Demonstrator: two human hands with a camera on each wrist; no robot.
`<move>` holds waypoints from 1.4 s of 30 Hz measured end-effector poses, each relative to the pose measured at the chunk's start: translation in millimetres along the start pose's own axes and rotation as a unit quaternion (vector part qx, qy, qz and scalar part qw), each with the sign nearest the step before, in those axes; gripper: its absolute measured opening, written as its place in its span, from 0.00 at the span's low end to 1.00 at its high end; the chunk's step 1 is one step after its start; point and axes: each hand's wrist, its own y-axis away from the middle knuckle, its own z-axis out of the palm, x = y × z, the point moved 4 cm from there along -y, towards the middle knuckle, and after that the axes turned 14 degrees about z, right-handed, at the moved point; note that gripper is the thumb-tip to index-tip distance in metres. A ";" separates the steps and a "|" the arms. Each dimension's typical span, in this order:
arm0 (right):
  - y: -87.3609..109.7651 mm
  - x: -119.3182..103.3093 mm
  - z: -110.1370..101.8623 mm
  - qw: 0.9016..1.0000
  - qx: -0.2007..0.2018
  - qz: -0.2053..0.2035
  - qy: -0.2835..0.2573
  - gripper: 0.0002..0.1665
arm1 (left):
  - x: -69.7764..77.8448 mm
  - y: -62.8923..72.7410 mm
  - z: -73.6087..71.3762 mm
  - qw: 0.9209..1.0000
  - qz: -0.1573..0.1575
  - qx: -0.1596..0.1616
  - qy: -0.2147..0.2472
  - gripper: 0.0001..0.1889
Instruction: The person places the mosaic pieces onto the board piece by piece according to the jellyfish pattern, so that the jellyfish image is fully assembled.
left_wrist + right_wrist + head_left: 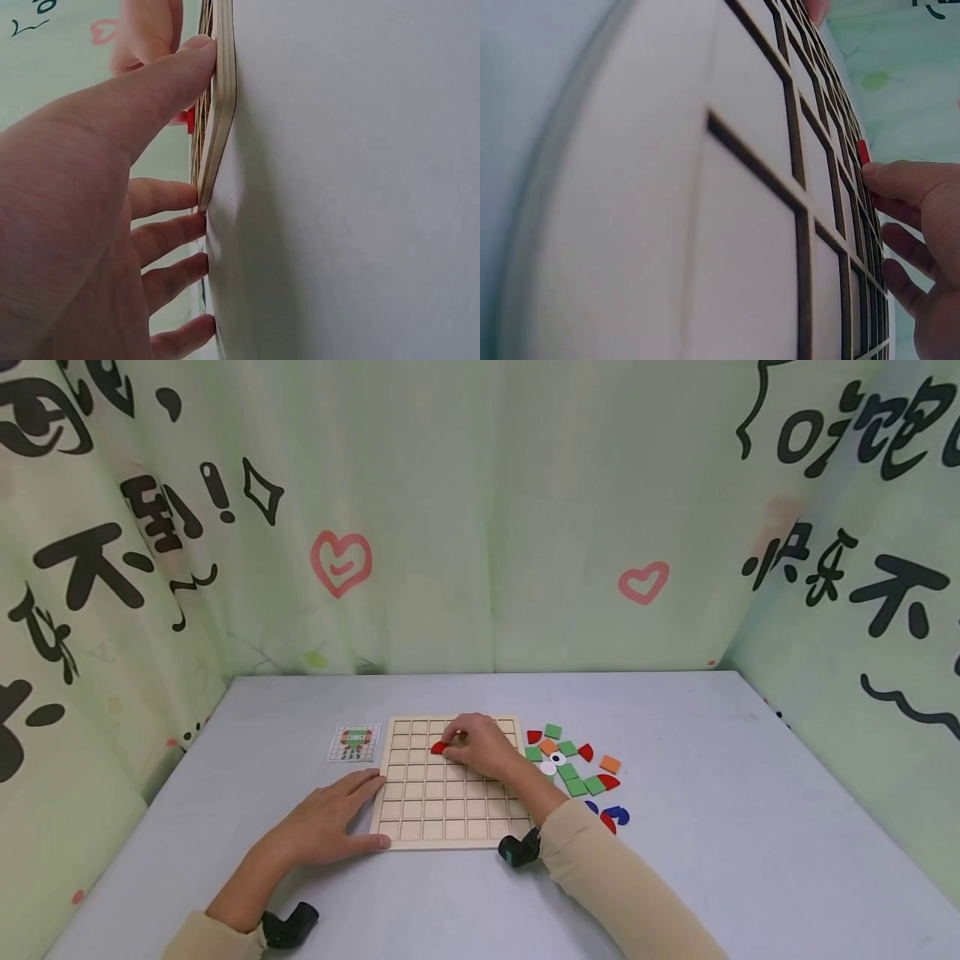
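Observation:
A square wooden grid board point(412, 810) lies flat on the table. My right hand point(483, 745) is over its upper half and pinches a red rounded piece point(438, 748) between thumb and fingers. In the right wrist view the red piece point(863, 152) sits at the fingertips, against the grid. My left hand point(330, 818) rests at the board's left side with fingers extended. Its thumb touches the near left corner, and the other fingertips lie along the left edge. The left wrist view shows that thumb point(150, 94) against the board's rim.
A small printed card point(355, 743) with a figure on a grid lies left of the board. Loose pieces are scattered to its right: green squares point(576, 787), orange squares point(610, 764), red pieces point(608, 782), white circles point(548, 768) and blue arcs point(623, 817). Curtains point(487, 527) surround the table.

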 end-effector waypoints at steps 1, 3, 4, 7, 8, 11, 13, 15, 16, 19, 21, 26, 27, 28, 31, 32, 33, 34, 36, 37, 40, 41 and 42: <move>-0.5 -0.2 0.7 1.000 0.001 -0.002 0.001 0.05 | 0.2 0.0 0.0 1.000 0.000 0.000 -0.001 0.46; -1.5 -1.0 2.0 1.000 -0.001 -0.005 0.003 0.05 | 0.5 0.1 -0.1 1.000 0.000 0.001 -0.001 0.46; -2.1 -1.5 2.8 1.000 -0.002 -0.007 0.002 0.05 | 0.7 0.2 -0.1 1.000 0.001 0.002 -0.002 0.46; -3.6 -3.4 5.6 1.000 -0.006 -0.014 0.002 0.04 | 1.1 0.7 0.1 1.000 0.001 0.002 -0.003 0.46; -3.9 -4.3 6.6 1.000 -0.008 -0.014 0.002 0.04 | 1.2 0.8 0.3 1.000 0.001 0.001 -0.003 0.46; -5.3 -6.4 9.8 1.000 -0.009 -0.014 0.008 0.04 | 1.4 1.0 0.7 1.000 0.001 0.000 -0.002 0.46; -6.4 -7.8 11.6 1.000 -0.005 -0.012 0.014 0.04 | 1.6 1.1 0.9 1.000 0.002 -0.001 0.000 0.46; -7.6 -9.4 12.9 1.000 0.001 -0.013 0.020 0.04 | 1.6 1.3 0.9 1.000 0.002 -0.001 0.001 0.46; -8.3 -10.1 13.6 1.000 0.003 -0.013 0.022 0.04 | 1.5 1.3 1.0 1.000 0.001 -0.001 0.001 0.46; -10.0 -12.1 15.2 1.000 0.007 -0.011 0.026 0.04 | 0.9 1.2 1.4 1.000 -0.001 -0.001 0.000 0.46; -10.8 -13.7 15.6 1.000 0.007 -0.011 0.022 0.04 | 0.7 1.3 1.4 1.000 -0.001 0.000 -0.002 0.46; -11.5 -17.0 15.4 1.000 0.010 -0.007 0.005 0.04 | 0.5 1.0 1.2 1.000 -0.001 0.001 -0.004 0.46; -11.7 -17.5 15.4 1.000 0.011 -0.006 0.004 0.05 | 0.5 0.9 1.4 1.000 0.000 0.001 -0.004 0.47; -11.9 -17.9 15.4 1.000 0.012 -0.005 0.002 0.05 | 0.3 0.8 1.6 1.000 0.000 0.001 -0.004 0.47; -12.7 -19.0 15.0 1.000 0.014 -0.002 -0.004 0.05 | 0.1 0.7 2.1 1.000 -0.004 -0.001 -0.004 0.47; -13.0 -19.1 14.9 1.000 0.015 0.000 -0.004 0.04 | -0.1 0.6 2.4 1.000 -0.004 -0.001 -0.004 0.47; -13.3 -19.5 14.8 1.000 0.015 0.000 -0.005 0.04 | -0.2 0.6 2.5 1.000 -0.005 -0.002 -0.003 0.47; -13.4 -19.7 14.5 1.000 0.016 0.002 -0.005 0.04 | -0.4 0.5 2.5 1.000 -0.005 -0.002 -0.003 0.47; -13.8 -20.2 14.0 1.000 0.016 0.003 -0.004 0.04 | -0.2 0.2 1.9 1.000 -0.005 -0.001 -0.003 0.47; -13.9 -20.3 13.8 1.000 0.015 0.004 -0.003 0.04 | -0.4 0.1 2.0 1.000 -0.005 -0.001 -0.003 0.47; -14.4 -21.3 13.7 1.000 0.014 0.000 -0.002 0.04 | -0.7 0.0 1.9 1.000 -0.004 -0.001 -0.003 0.47; -14.6 -21.6 13.6 1.000 0.015 -0.004 -0.003 0.04 | -0.6 0.0 2.0 1.000 -0.006 -0.002 -0.001 0.47; -15.0 -21.8 13.7 1.000 0.015 -0.005 -0.005 0.04 | -0.8 0.1 2.2 1.000 -0.006 -0.002 -0.001 0.47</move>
